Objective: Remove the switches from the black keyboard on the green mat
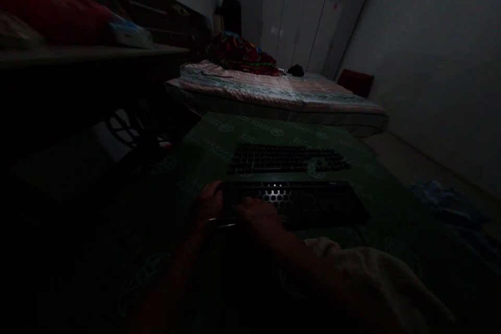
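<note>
A black keyboard (332, 203) lies on the green table, with its keycaps off over much of the part that shows and light shining on the bare key sockets. Gripping its left end is my left hand (207, 203), the fingers closed round the edge. My right hand (260, 216) is over the left part of the key area, its fingers bent together and pointing down at the sockets. What those fingertips hold, if anything, is lost in the dark. Behind the keyboard, loose black keycaps (274, 158) are laid out in rows on the table.
The table (188, 167) has a green printed cover. A pale cloth (376, 266) lies at its right front. A bed (285, 88) with a bundled red blanket (242, 55) stands behind. A dark sewing-machine-like wheel (123, 128) is at left. Clothes (446, 201) lie on the floor at right.
</note>
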`<state>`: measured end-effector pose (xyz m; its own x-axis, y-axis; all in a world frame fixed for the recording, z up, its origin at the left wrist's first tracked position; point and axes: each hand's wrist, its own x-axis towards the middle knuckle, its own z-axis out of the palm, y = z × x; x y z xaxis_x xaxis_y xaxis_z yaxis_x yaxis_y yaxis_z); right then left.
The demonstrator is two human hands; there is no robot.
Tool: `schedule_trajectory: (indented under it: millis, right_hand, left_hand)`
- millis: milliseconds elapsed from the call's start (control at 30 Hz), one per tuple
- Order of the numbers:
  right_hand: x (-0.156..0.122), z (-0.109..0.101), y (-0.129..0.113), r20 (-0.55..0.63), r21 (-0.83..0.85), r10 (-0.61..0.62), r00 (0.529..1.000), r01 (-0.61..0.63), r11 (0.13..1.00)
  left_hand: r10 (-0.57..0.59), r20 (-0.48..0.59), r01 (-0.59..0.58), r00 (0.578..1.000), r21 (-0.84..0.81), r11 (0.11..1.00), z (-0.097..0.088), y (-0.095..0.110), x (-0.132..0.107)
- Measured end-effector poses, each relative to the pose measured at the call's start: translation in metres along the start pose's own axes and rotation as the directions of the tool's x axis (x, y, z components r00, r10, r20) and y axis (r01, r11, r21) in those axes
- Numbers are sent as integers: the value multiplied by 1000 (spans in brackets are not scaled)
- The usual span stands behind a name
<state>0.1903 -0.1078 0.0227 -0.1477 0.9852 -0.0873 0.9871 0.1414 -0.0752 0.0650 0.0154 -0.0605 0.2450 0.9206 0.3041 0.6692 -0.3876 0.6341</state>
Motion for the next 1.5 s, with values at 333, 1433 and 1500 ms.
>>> schedule_trajectory:
  millis: [333, 1433, 1500]
  right_hand:
    - [5, 5, 16, -30, 15, 145, 989, -144, 989]
    - [23, 14, -5, -102, 91, 158, 982, -149, 985]
    - [23, 14, -5, -105, 102, 200, 974, -189, 977]
  left_hand:
    - [47, -23, -47, 999, -13, 999, 3, -4, 2]
    - [62, -37, -64, 997, -61, 996, 4, -7, 2]
    - [63, -43, -65, 997, -63, 996, 4, -8, 1]
